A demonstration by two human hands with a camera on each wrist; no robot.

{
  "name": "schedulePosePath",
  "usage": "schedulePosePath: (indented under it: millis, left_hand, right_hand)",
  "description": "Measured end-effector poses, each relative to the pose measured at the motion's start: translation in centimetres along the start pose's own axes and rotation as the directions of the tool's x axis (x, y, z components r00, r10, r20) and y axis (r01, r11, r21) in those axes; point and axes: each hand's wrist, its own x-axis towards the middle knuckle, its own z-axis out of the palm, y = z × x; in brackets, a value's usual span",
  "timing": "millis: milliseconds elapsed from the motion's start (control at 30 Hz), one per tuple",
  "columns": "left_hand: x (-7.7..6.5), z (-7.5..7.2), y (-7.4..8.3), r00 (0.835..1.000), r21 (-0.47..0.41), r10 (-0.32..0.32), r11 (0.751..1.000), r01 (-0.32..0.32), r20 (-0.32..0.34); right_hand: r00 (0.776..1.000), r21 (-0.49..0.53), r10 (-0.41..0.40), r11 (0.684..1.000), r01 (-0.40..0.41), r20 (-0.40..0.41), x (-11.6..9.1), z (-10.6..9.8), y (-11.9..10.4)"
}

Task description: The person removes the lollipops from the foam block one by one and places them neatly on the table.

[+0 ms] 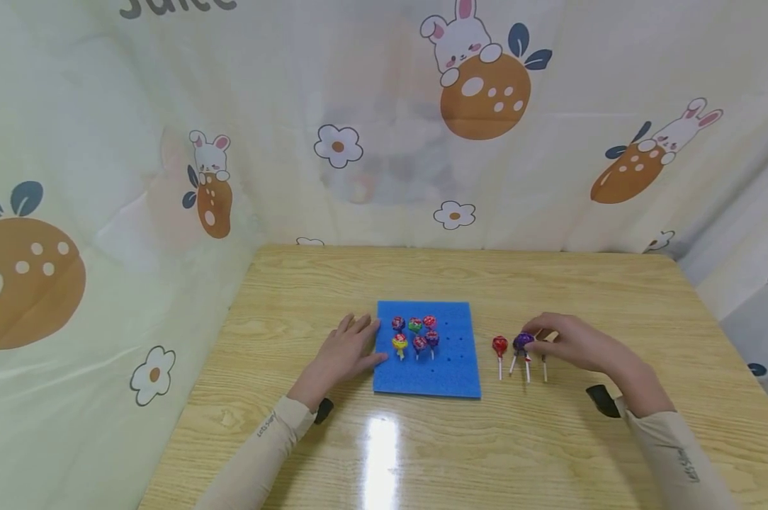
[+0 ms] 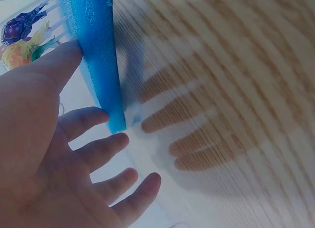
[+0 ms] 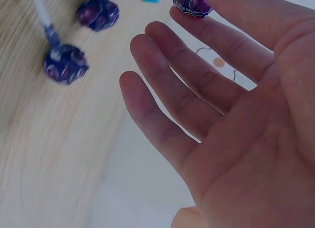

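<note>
A blue foam board (image 1: 422, 382) lies on the table, with several wrapped lollipops standing in its left half, among them a yellow one (image 1: 399, 342), a green one (image 1: 416, 325) and a pink one (image 1: 430, 321). My left hand (image 1: 346, 352) rests at the board's left edge, thumb on the board, fingers spread loosely along its side. To the right of the board, my right hand (image 1: 572, 342) pinches a purple lollipop (image 3: 191, 2) by its head between thumb and index finger; the other fingers extend freely. Beside it lie a red lollipop (image 1: 500, 346) and dark purple lollipops (image 3: 66, 64).
Small holes (image 1: 448, 359) dot the right half of the board. The wooden table (image 1: 550, 439) reaches back to a hanging curtain (image 1: 384, 227) printed with rabbits, oranges and flowers. Black wrist pieces (image 1: 603, 401) sit at the sleeve cuffs.
</note>
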Motion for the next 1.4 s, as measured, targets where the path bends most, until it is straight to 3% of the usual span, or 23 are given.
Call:
schedulePosePath:
  millis: [333,733,1167,1400]
  left_hand:
    - [0.1,0.0,0.0,1.0,0.013,-0.002,1.0,0.002,0.008]
    - [0.1,0.1,0.0,1.0,0.013,0.007,1.0,-0.007,-0.002]
    - [0.0,0.1,0.0,1.0,0.006,0.007,1.0,-0.006,-0.012]
    - [-0.1,0.1,0.0,1.0,0.004,0.007,1.0,-0.007,-0.008]
  right_hand:
    - [0.999,-0.012,0.033,0.999,-0.033,0.008,-0.9,-0.9,1.4]
    - [0.998,-0.076,0.047,0.996,-0.05,-0.04,-1.8,-1.7,2.8]
    - [0.99,-0.131,0.135,0.983,-0.13,0.033,-1.2,-1.4,5.2]
    - [0.989,-0.123,0.136,0.984,-0.129,0.052,-0.7,-0.6,6.5]
